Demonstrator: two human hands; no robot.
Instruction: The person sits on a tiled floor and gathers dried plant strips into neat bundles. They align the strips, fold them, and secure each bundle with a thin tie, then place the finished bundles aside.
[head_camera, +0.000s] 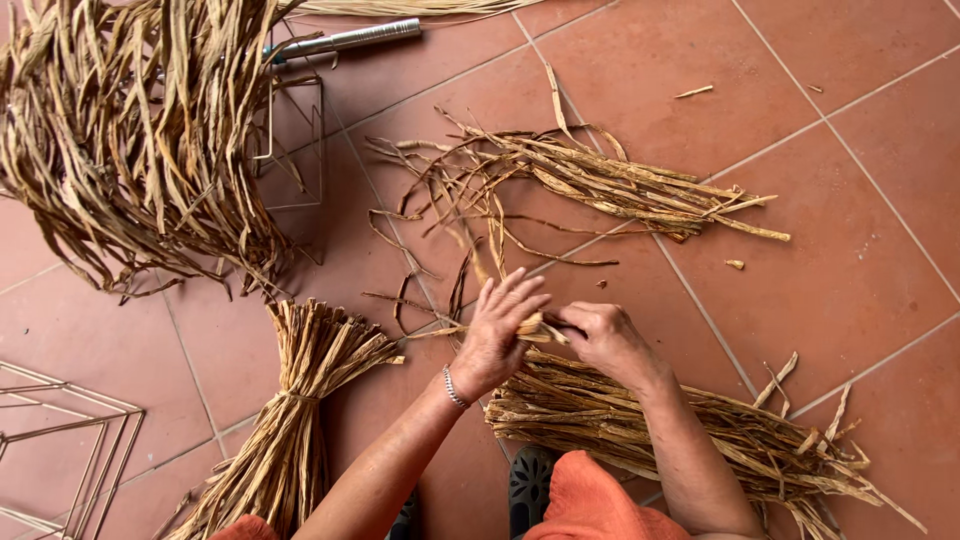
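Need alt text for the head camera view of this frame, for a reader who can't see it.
Seen from above, a person's left hand and right hand pinch the end of a dried fibre strip over a loose bundle on a red tile floor. Around them lie a tied sheaf, a big heap, another loose bundle and wire frames.

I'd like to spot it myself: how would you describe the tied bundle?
On the red tile floor, look left of the left hand. The tied bundle stands there, its strips cinched at the waist and fanned above, unlike the loose piles around it.
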